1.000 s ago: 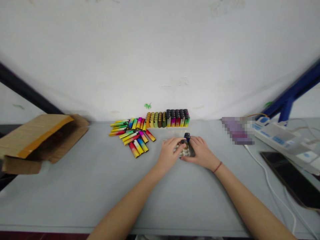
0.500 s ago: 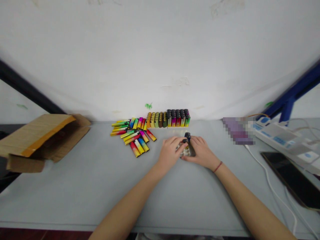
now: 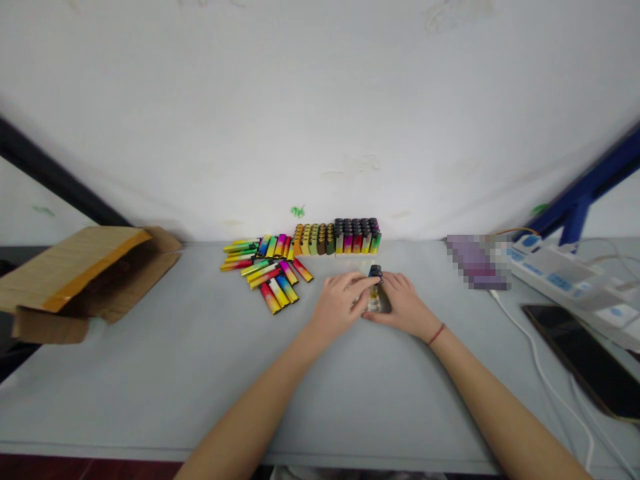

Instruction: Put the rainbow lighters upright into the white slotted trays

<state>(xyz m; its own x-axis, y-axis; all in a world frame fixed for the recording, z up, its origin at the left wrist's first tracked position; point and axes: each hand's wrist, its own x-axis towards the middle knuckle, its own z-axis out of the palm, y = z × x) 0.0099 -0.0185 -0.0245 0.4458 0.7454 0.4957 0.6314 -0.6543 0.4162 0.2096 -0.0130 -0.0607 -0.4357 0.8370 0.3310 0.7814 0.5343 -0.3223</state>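
A small clear plastic tray (image 3: 374, 307) with pale, round-looking slots stands on the table between my two hands. At its far end, a few black-topped lighters (image 3: 375, 269) stand upright. My right hand (image 3: 404, 303) curls around the tray's right side, thumb along the near edge. From the left, my left hand (image 3: 343, 299) reaches over the tray with its index finger on the top of a lighter (image 3: 375, 293) and its thumb lower down. The fingers partly hide that lighter and the tray's left side.
Behind stand full rows of black-topped lighters (image 3: 357, 237) and yellow-to-brown lighters (image 3: 313, 240). Several colourful lighters (image 3: 275, 280) lie loose at left. An open cardboard box (image 3: 90, 273) is far left. A power strip (image 3: 565, 277), white cable (image 3: 533, 347) and black phone (image 3: 583, 360) lie right.
My left hand has brought its lighter down and toward the others in the tray, and its index finger now lies across the top. My right hand has stayed in place.
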